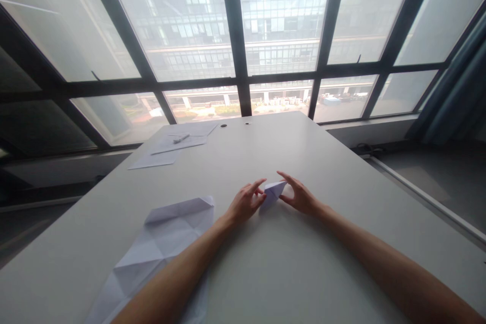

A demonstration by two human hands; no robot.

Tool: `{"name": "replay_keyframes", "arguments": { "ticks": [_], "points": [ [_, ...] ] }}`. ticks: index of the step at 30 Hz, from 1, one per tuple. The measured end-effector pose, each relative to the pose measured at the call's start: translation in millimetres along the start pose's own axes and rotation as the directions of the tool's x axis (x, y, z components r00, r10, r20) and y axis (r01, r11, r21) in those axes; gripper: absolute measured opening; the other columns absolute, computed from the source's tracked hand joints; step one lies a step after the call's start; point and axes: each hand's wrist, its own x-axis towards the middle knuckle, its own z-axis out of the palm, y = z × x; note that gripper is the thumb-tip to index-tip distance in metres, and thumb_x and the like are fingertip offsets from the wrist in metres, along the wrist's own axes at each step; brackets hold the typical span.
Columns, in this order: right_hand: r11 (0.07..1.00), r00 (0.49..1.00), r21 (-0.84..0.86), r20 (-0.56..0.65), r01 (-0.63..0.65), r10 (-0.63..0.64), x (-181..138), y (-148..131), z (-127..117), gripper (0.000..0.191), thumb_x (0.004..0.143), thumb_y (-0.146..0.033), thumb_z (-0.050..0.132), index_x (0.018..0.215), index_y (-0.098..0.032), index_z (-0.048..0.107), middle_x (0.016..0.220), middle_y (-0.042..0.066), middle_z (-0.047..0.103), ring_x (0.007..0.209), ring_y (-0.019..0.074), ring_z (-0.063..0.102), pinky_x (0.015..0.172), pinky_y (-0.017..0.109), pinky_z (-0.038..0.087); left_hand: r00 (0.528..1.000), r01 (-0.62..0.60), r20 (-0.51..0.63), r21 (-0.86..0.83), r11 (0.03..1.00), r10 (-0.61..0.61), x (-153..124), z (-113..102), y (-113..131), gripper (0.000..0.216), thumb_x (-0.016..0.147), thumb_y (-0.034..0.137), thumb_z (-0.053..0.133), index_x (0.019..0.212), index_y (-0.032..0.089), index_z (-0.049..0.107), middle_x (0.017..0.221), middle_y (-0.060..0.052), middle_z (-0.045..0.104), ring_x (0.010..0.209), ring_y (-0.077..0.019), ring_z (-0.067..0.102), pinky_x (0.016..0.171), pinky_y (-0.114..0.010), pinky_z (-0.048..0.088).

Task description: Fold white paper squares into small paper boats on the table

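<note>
A small folded piece of white paper (272,192) stands on the white table (243,263), with creased, angled faces. My left hand (246,203) has its thumb and fingers on the paper's left edge, with the index finger raised. From the other side, my right hand (301,197) pinches the pointed right corner between fingers and thumb, its index finger lifted. Beneath and beside my left forearm lies a large creased sheet of paper (167,235), partly covered by that arm.
Several flat sheets of paper (159,159) lie at the table's far left, a small pale object (181,138) on top. Round cable holes (224,126) sit near the far edge. Beyond are framed windows (281,20), with a blue curtain (451,86) at right.
</note>
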Motion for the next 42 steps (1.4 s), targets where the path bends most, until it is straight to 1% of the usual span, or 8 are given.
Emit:
{"name": "replay_keyframes", "arguments": {
  "ticks": [3,6,12,20,26,31,36,42],
  "points": [
    [1.0,1.0,0.023,-0.014,-0.014,0.014,0,1,1,0.068,0.085,-0.025,0.065,0.147,-0.027,0.037,0.113,0.008,0.067,0.103,0.0245,0.064,0.094,0.042,0.051,1.0,0.005,0.015,0.019,1.0,-0.005,0,-1,-1,0.046,0.097,0.032,0.053,0.143,0.03,0.049,0.096,-0.002,0.069,0.093,-0.0197,0.063,0.089,-0.034,0.048],
    [0.998,0.999,0.057,-0.028,-0.017,0.019,0,0,0,0.052,0.087,-0.021,0.062,0.137,-0.025,0.048,0.105,0.006,0.068,0.099,0.0222,0.065,0.092,0.04,0.051,1.0,0.004,0.025,0.026,1.0,-0.005,0,0,-1,0.039,0.098,0.031,0.051,0.137,0.029,0.055,0.099,-0.003,0.07,0.092,-0.0202,0.063,0.088,-0.033,0.049],
    [0.998,0.998,0.047,0.037,0.045,-0.046,3,-8,-6,0.032,0.092,-0.016,0.057,0.122,-0.026,0.063,0.111,0.007,0.069,0.104,0.0227,0.062,0.094,0.041,0.05,1.0,-0.011,0.011,0.002,1.0,0.011,0,1,-1,0.031,0.094,0.022,0.054,0.122,0.026,0.065,0.105,-0.004,0.071,0.098,-0.0208,0.063,0.092,-0.033,0.049],
    [0.995,0.994,0.047,0.061,0.087,-0.09,3,2,2,0.032,0.093,-0.01,0.054,0.114,-0.026,0.071,0.109,0.008,0.069,0.1,0.021,0.064,0.088,0.037,0.052,0.999,-0.039,0.023,0.065,0.997,0.037,0,-2,4,0.035,0.089,0.015,0.055,0.119,0.027,0.067,0.113,-0.001,0.071,0.107,-0.0219,0.06,0.098,-0.035,0.047],
    [0.995,0.989,0.004,0.11,0.103,-0.103,2,10,6,0.04,0.087,-0.001,0.054,0.111,-0.027,0.074,0.108,0.007,0.071,0.098,0.0211,0.064,0.087,0.036,0.05,0.999,-0.037,0.033,0.15,0.988,0.033,0,-2,3,0.027,0.099,0.03,0.048,0.11,0.026,0.072,0.105,-0.004,0.069,0.102,-0.0222,0.059,0.095,-0.037,0.047],
    [0.996,0.988,-0.021,0.135,0.082,-0.079,3,2,2,0.028,0.088,-0.011,0.062,0.106,-0.027,0.075,0.108,0.006,0.071,0.1,0.0222,0.063,0.09,0.037,0.049,0.999,-0.038,0.025,0.198,0.98,0.033,0,0,0,0.021,0.097,0.031,0.054,0.106,0.029,0.073,0.118,-0.004,0.063,0.111,-0.0233,0.056,0.1,-0.039,0.044],
    [0.997,0.986,-0.016,0.145,0.08,-0.077,3,-3,-1,0.02,0.086,-0.019,0.07,0.103,-0.027,0.076,0.108,0.007,0.071,0.101,0.0225,0.063,0.091,0.037,0.049,0.998,-0.061,0.046,0.181,0.982,0.053,0,1,0,0.02,0.096,0.029,0.057,0.11,0.028,0.07,0.118,-0.003,0.067,0.11,-0.0227,0.058,0.1,-0.039,0.045],
    [0.995,0.984,-0.029,0.151,0.098,-0.093,3,-1,0,0.022,0.086,-0.018,0.07,0.106,-0.027,0.075,0.108,0.007,0.07,0.102,0.0225,0.062,0.092,0.038,0.049,0.98,-0.191,0.073,0.135,0.972,0.183,0,2,-2,0.021,0.094,0.024,0.061,0.11,0.031,0.073,0.122,-0.003,0.068,0.117,-0.0231,0.058,0.101,-0.039,0.044]
  ]
}}
